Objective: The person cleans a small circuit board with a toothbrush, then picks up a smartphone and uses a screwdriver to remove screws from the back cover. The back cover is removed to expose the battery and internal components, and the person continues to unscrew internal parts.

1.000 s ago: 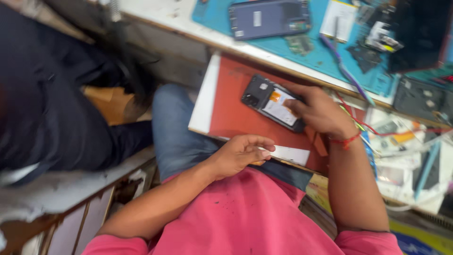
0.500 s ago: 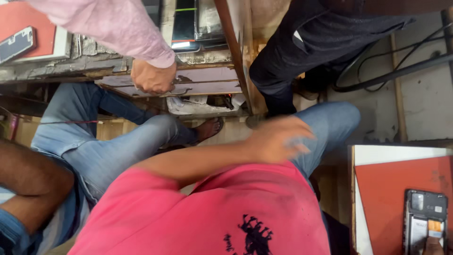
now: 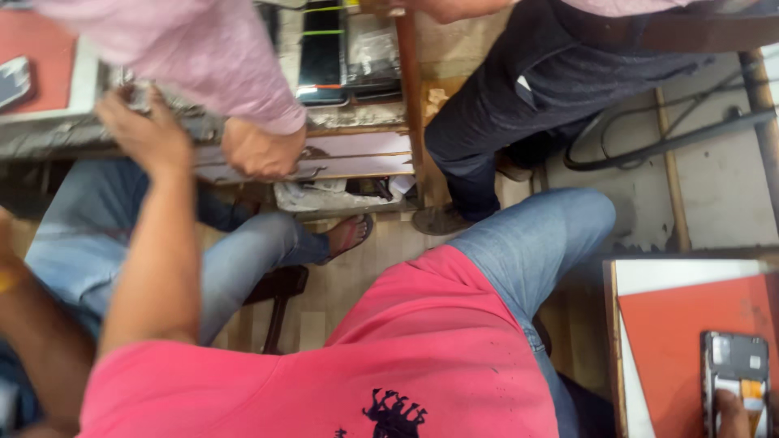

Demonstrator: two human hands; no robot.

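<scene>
An opened phone (image 3: 735, 371) is lying on a red mat (image 3: 673, 332) at lower right, the right hand's (image 3: 733, 414) fingertip touching it; its other fingers cannot be seen. The left hand (image 3: 142, 130), fingers spread, is reaching to a cluttered shelf (image 3: 73, 134) beside a co-worker's fist (image 3: 261, 150).

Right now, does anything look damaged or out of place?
The phone at lower right lies on the red mat with its back off, insides bare, right hand touching its lower end. The left hand is off at the bench edge.
</scene>
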